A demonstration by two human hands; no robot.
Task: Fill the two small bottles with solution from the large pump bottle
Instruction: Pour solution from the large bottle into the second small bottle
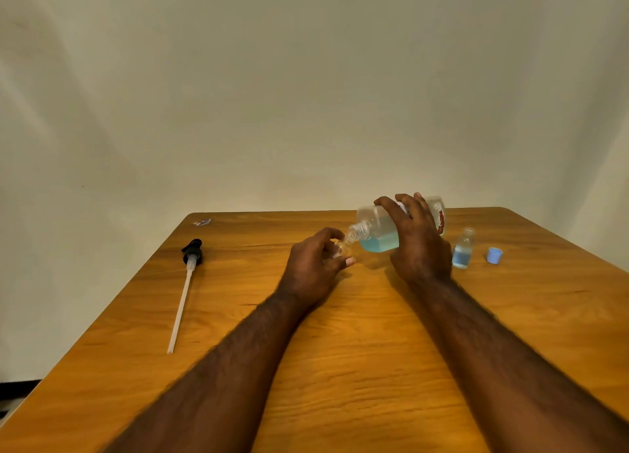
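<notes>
Gripping large bottle [377, 228], right hand [420, 245]; label [441, 223] apparently illegible.

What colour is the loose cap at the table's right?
Light blue cap, seen in the head view.

Left of the left grip [313, 265], the bench [374, 367] is crossed only by the pump head and tube [185, 282]. The gap to the right grip [420, 241] is closed by the tilted large bottle [377, 228] and a held small bottle [342, 247]. Rightward, passage is narrowed by a filled bottle [463, 250] and a blue cap [494, 256].
</notes>
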